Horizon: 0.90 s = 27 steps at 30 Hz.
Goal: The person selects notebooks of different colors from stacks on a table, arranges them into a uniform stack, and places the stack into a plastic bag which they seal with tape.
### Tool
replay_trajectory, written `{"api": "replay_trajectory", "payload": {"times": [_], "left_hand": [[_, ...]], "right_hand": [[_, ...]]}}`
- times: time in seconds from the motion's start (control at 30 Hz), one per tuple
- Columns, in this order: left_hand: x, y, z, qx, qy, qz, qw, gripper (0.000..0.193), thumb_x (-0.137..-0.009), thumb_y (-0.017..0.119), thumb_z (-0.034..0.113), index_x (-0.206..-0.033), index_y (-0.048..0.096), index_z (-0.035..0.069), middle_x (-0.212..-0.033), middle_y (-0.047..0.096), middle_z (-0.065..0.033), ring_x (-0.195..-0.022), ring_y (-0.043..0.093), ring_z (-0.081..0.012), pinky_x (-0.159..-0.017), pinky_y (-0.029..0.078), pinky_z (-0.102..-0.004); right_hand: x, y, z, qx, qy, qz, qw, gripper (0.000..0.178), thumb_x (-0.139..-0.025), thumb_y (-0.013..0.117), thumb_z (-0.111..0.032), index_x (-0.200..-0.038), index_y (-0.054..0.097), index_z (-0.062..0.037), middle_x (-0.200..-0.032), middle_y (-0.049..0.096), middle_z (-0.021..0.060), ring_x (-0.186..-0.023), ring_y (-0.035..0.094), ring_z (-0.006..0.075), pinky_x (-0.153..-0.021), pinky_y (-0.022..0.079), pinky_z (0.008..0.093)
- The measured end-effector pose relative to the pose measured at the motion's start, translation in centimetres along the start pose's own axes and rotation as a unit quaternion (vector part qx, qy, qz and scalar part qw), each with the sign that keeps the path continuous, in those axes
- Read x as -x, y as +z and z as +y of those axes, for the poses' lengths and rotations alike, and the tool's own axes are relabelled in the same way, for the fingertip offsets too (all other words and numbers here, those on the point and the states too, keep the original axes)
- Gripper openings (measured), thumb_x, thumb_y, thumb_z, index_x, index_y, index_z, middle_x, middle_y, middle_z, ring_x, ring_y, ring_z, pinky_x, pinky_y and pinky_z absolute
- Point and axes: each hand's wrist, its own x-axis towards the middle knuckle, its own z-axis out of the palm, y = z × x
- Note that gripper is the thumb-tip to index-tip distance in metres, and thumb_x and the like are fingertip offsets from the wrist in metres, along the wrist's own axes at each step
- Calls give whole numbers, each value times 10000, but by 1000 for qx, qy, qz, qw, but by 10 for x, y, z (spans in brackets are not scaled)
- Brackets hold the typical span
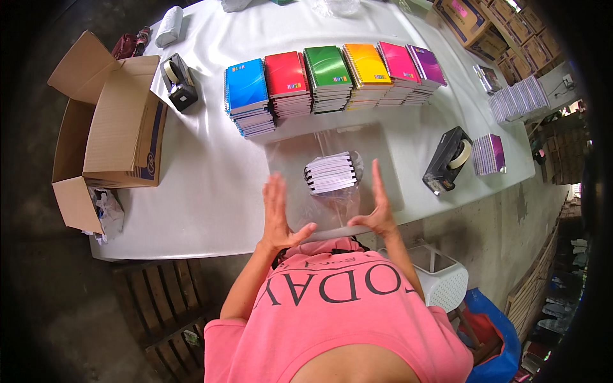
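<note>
A small stack of notebooks (330, 173), its white page edges facing up, sits in a clear plastic bag (338, 203) on a transparent sheet (288, 156) near the table's front edge. To the left of the bag my left hand (278, 214) is held up with fingers stretched and thumb apart. My right hand (378, 207) mirrors it on the right, fingers extended and thumb pointing inward. Both hands look empty, with the bag between them; whether a thumb touches the plastic I cannot tell.
Behind the bag stand several stacks of coloured spiral notebooks (327, 64). Tape dispensers flank the area, one at left (181, 86) and one at right (448, 159). An open cardboard box (121, 121) occupies the left side. More notebooks (490, 155) stand at right; a white stool (440, 277) is below.
</note>
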Motion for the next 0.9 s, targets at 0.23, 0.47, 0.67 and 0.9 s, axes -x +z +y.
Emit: {"api": "replay_trajectory", "payload": {"times": [0.23,0.47,0.67,0.9], "left_hand": [[-24,9,-15,-179,115,-146,966,762,-679,672,281,-1377,420,110,-1413,420,-53,-1315,384,-204,-1063,278,-412],[-41,-2,-7,-273,146,-210,927,777,-650,679,297,-1377,428,182,-1412,424,17,-1286,410,-132,-1007,342,-376],[-56,-6,-6,-222,137,-228,938,761,-629,704,319,-1341,474,181,-1375,469,-3,-1238,458,-168,-957,373,-369],[-61,-8,-24,-193,160,-263,932,766,-616,718,330,-1334,470,228,-1381,455,-19,-1228,449,-213,-949,379,-399]], "right_hand": [[-8,7,3,164,-48,-17,985,954,-632,826,-217,-1424,316,-62,-1475,313,136,-1345,335,287,-1100,268,410],[-16,-6,-4,261,-84,-57,960,826,-655,777,-159,-1387,400,-92,-1440,390,84,-1316,390,246,-1093,270,455],[-35,-17,-6,318,-143,-82,934,720,-659,757,-153,-1324,489,-84,-1388,463,69,-1257,467,219,-1092,275,458],[-42,-23,-7,330,-165,-119,922,643,-692,717,-130,-1297,511,-70,-1374,476,83,-1247,479,213,-1075,312,451]]}}
